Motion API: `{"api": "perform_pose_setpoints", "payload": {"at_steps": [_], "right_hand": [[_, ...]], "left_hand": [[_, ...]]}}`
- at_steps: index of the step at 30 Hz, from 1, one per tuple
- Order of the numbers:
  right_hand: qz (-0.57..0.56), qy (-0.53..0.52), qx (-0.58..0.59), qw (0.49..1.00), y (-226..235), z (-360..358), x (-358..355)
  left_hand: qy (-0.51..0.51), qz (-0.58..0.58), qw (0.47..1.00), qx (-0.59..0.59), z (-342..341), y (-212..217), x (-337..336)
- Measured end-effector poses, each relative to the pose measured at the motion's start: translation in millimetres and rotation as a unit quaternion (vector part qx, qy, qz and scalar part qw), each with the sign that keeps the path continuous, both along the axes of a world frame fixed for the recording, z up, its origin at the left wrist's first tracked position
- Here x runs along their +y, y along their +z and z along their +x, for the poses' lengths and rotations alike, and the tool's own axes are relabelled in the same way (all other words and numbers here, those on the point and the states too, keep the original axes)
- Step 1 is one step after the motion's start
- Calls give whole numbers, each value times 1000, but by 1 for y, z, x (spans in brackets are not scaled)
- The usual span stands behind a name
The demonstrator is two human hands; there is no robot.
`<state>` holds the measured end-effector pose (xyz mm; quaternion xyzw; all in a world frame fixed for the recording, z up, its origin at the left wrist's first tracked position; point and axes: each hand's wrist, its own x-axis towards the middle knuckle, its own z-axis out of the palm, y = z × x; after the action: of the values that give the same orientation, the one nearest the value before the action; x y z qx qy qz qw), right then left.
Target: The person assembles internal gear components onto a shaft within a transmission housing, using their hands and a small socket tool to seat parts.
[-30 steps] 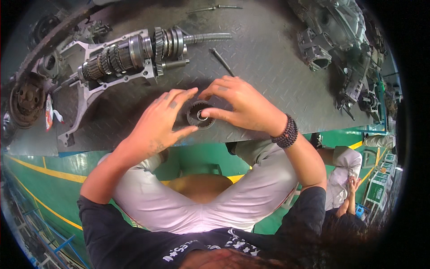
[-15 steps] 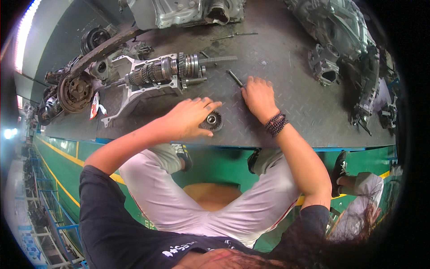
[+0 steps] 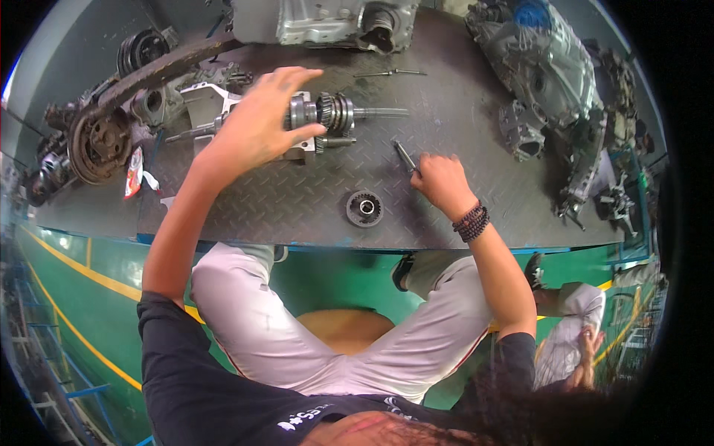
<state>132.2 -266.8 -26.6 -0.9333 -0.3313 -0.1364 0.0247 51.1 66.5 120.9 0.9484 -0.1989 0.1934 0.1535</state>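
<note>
The step in hand appeared to be a reach: the left hand [image 3: 260,126], fingers spread and holding nothing, hovered over the grey steel gear shaft assembly [image 3: 331,115] at upper centre of the frame. The right hand [image 3: 442,182] pinched a thin dark metal rod [image 3: 405,157] at centre right. The small dark toothed ring hub [image 3: 364,208] lay apart at centre frame on the grey chequer-plate bench [image 3: 297,201]; the next move would call for closing squarely around the shaft.

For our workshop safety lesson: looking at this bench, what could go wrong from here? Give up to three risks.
1. The ring gear lies loose near the front edge of the checker-plate bench; a knock could send it onto the person's legs.
2. The left hand reaches over the toothed gear shaft; fingers might get pinched or nicked.
3. The right hand is at a thin metal rod, which looks able to roll away.
</note>
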Motion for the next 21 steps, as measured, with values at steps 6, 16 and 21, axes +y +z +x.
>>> {"api": "perform_pose_setpoints", "payload": {"at_steps": [6, 16, 21], "right_hand": [[-126, 18, 34, 991, 61, -27, 42], [63, 49, -58, 995, 46, -11, 50], [96, 45, -80, 991, 34, 1, 55]], "left_hand": [[-18, 94, 988, 119, 57, -52, 0], [17, 80, 997, -10, 43, -68, 4], [0, 57, 998, -17, 46, -72, 8]]}}
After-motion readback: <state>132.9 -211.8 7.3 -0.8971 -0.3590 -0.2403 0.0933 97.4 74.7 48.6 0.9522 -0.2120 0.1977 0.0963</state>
